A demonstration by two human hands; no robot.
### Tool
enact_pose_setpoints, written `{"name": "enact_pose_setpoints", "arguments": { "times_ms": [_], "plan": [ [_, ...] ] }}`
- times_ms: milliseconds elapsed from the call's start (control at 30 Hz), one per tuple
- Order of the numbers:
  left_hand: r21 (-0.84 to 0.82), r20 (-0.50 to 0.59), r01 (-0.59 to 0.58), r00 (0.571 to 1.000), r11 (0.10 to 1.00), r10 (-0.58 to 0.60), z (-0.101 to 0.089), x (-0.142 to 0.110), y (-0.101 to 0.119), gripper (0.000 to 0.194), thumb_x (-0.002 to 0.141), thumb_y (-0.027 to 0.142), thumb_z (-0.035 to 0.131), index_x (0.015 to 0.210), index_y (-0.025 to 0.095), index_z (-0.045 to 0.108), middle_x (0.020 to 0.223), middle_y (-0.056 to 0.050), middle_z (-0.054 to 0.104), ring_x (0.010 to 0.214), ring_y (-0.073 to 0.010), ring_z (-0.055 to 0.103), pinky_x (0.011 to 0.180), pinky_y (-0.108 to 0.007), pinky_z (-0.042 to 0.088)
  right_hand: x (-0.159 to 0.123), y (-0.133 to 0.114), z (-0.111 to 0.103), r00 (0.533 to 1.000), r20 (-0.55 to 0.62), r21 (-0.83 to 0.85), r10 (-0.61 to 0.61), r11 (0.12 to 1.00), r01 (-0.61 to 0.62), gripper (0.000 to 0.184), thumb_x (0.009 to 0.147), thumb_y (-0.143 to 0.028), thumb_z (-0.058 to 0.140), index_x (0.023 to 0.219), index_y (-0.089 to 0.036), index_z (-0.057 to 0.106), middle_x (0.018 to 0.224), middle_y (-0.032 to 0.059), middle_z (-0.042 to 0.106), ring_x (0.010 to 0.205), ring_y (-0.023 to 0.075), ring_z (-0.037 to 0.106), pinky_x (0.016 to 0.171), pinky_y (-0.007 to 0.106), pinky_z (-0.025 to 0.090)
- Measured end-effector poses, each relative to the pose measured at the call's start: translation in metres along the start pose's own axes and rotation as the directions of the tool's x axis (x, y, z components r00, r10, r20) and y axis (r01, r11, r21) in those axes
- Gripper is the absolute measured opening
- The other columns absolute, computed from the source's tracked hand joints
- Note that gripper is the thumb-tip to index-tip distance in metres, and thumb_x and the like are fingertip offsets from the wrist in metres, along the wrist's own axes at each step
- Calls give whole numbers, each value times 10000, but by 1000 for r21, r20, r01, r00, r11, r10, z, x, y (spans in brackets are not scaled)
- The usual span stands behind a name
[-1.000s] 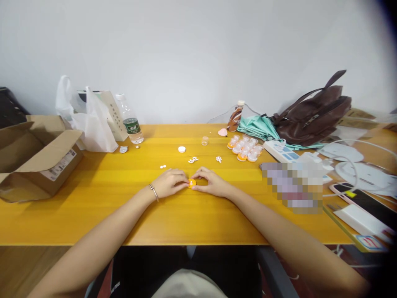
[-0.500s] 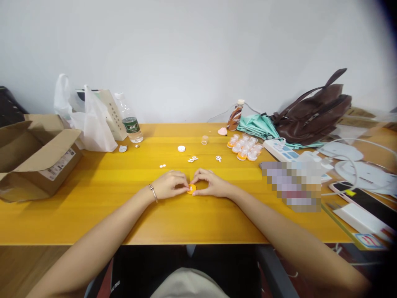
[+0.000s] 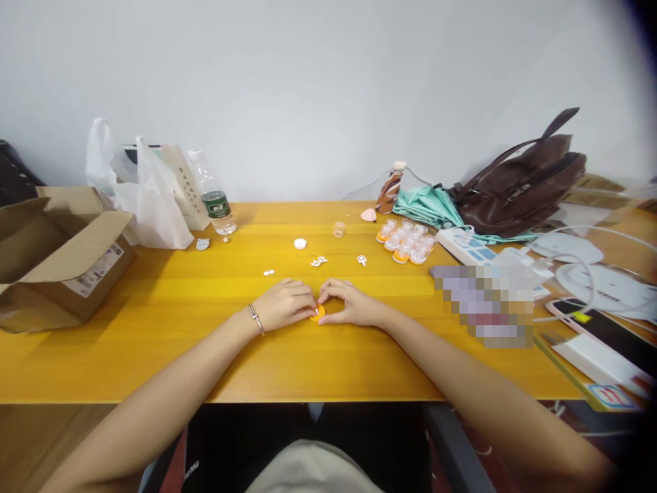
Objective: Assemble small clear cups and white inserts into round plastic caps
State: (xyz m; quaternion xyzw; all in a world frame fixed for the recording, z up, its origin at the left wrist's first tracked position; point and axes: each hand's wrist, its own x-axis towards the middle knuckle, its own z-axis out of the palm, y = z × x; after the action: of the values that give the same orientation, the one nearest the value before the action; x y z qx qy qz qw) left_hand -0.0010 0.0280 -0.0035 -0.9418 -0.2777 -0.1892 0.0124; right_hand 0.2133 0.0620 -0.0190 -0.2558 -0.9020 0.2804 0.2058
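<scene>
1 ylw tbl [image 3: 328, 373], orange disc [image 3: 319, 316], grey wall [image 3: 287, 89] bhnd

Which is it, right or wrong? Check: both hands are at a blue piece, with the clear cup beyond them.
Wrong on colour only: the head view shows the piece is orange. The left hand and right hand are at it, with the clear cup beyond them.

You are holding the disc [image 3: 320, 315] nearer the table's [image 3: 154, 359] front edge, the water bottle [image 3: 216, 205] standing behind it, leftward.
</scene>
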Motion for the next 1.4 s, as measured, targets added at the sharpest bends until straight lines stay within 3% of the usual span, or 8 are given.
{"name": "enact_pose_setpoints", "arguments": {
  "times_ms": [267, 667, 1267, 1400],
  "plan": [
    [306, -64, -158, 981, 939, 185, 1, 1, 4, 232, 911, 249, 433, 771, 167, 598, 761, -14, 630, 733, -117, 536, 699, -268, 339, 1, 1, 0, 1000, -16, -4, -20, 1000, 20, 294, 677, -387, 712, 861, -191, 594, 940, 29, 557, 926, 174, 537, 893, 347, 360],
    [479, -41, -311, 926, 821, 375, -7, 4, 12, 199, 902, 142, 416, 785, 141, 577, 766, -39, 632, 701, -132, 540, 685, -288, 386, 3, 5, 2, 998, -29, 14, -52, 999, 52, 274, 677, -384, 711, 828, -189, 593, 905, 24, 560, 861, 156, 551, 851, 322, 404],
    [403, -69, -251, 950, 880, 303, 3, 3, 5, 178, 889, 183, 452, 751, 160, 561, 742, -13, 623, 687, -114, 531, 679, -268, 373, 2, 5, 2, 999, -24, 29, -36, 999, 37, 279, 675, -387, 711, 823, -178, 600, 915, 30, 553, 878, 162, 540, 857, 326, 404],
    [288, -127, -156, 972, 945, 199, 5, 3, 3, 173, 881, 209, 457, 768, 159, 578, 742, -22, 638, 697, -118, 553, 675, -268, 378, 2, 5, 1, 1000, -11, 24, -28, 999, 28, 279, 690, -400, 697, 845, -188, 604, 929, 28, 550, 909, 167, 536, 874, 326, 392]
  ]
}}
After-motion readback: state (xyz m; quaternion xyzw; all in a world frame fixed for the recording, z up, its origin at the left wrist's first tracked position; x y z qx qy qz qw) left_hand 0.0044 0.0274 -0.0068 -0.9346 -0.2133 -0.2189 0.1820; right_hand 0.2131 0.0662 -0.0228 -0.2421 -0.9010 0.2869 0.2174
